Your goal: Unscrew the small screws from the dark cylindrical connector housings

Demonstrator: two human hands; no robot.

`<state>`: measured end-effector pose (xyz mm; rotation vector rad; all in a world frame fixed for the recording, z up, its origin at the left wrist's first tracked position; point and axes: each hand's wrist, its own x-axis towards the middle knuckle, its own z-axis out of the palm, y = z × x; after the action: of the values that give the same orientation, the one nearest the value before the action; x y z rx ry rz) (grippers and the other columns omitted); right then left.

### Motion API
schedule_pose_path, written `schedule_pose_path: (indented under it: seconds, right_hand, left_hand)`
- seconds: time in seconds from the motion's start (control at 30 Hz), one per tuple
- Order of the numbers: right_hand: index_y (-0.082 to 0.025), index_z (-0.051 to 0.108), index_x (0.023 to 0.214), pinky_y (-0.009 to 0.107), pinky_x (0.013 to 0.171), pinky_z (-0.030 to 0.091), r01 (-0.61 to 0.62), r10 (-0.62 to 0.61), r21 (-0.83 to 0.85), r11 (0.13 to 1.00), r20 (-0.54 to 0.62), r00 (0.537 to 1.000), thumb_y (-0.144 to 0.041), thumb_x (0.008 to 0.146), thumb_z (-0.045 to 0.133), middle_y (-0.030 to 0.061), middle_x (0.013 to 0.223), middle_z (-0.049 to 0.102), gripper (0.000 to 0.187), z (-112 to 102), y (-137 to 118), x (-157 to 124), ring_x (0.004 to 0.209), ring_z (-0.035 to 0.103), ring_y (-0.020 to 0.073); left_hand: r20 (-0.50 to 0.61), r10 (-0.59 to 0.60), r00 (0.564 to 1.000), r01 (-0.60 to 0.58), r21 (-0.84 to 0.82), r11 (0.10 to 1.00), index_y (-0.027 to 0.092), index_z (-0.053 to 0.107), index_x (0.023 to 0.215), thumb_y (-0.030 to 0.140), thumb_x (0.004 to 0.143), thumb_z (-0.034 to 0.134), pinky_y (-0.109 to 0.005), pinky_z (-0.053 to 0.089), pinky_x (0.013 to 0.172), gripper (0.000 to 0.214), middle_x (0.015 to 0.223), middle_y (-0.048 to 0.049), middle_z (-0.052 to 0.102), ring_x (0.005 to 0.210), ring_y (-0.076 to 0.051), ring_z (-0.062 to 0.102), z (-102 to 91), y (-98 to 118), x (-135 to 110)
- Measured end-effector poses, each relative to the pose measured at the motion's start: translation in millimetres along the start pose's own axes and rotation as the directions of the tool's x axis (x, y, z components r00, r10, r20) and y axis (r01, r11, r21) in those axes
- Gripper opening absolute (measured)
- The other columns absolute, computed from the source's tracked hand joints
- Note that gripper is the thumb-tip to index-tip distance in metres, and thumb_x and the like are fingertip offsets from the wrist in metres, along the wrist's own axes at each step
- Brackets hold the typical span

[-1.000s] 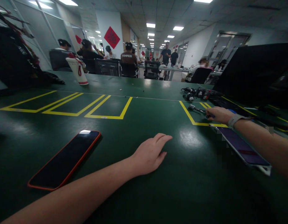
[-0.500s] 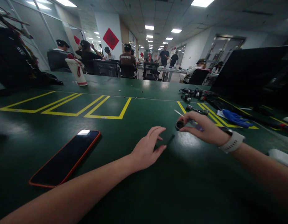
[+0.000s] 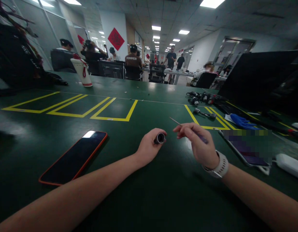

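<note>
My left hand (image 3: 149, 146) rests on the green table (image 3: 149, 193) with its fingers closed round a small dark cylindrical part (image 3: 159, 138), whose round end faces me. Just to its right my right hand (image 3: 199, 143), with a white watch band on the wrist, pinches a thin screwdriver (image 3: 187, 128). The tool's slim metal shaft points up and to the left, and its tip hangs a little above and to the right of the cylindrical part. The two hands are close together but apart.
A dark phone in an orange case (image 3: 73, 158) lies at the left. A second phone (image 3: 247, 151) and a white power strip (image 3: 290, 166) lie at the right. Small tools (image 3: 203, 113), dark parts (image 3: 199, 96) and a blue glove (image 3: 242, 120) sit beyond. A white cup (image 3: 82, 72) stands far left. People sit at the far desks.
My right hand came in from the right with the screwdriver and the small part. My left hand, flat on the table before, has closed round the cylindrical part.
</note>
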<state>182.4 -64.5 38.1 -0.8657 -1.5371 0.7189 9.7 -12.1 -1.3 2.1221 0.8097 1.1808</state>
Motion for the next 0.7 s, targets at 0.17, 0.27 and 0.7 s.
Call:
schedule_pose_path:
  seconds: [0.17,0.27,0.7]
  right_hand:
    - [-0.018,0.063,0.071,0.022,0.045,0.035,-0.155,0.151,0.149,0.977,0.041,0.988,-0.031,0.089,0.046,-0.0013,0.056,0.056,0.028,-5,-14,-4,0.050,0.048,0.0090]
    - [-0.018,0.060,0.075,0.021,0.045,0.033,-0.161,0.155,0.043,0.986,0.117,0.981,-0.023,0.085,0.051,-0.0027,0.057,0.056,0.014,-3,-20,-9,0.050,0.047,0.0083]
    - [-0.016,0.056,0.070,0.022,0.050,0.034,-0.188,0.198,-0.072,0.979,0.159,0.967,-0.019,0.083,0.048,-0.0015,0.059,0.056,0.016,5,-13,-15,0.054,0.047,0.0084]
  left_hand:
    - [-0.053,-0.066,0.996,0.064,-0.028,0.998,0.016,0.054,0.073,0.021,0.071,0.066,-0.025,0.042,0.060,0.012,0.070,0.0010,0.055,0.066,-0.013,0.052,-0.1,1,1]
    - [-0.020,-0.091,0.996,0.090,-0.043,0.995,0.016,0.051,0.066,0.028,0.068,0.069,-0.023,0.036,0.053,0.022,0.062,0.0036,0.049,0.057,-0.010,0.045,0.3,3,1]
    - [0.049,0.020,0.999,-0.022,0.026,0.999,0.016,0.050,0.063,0.020,0.072,0.061,-0.024,0.036,0.056,0.015,0.063,0.0031,0.049,0.059,-0.011,0.047,0.4,7,0]
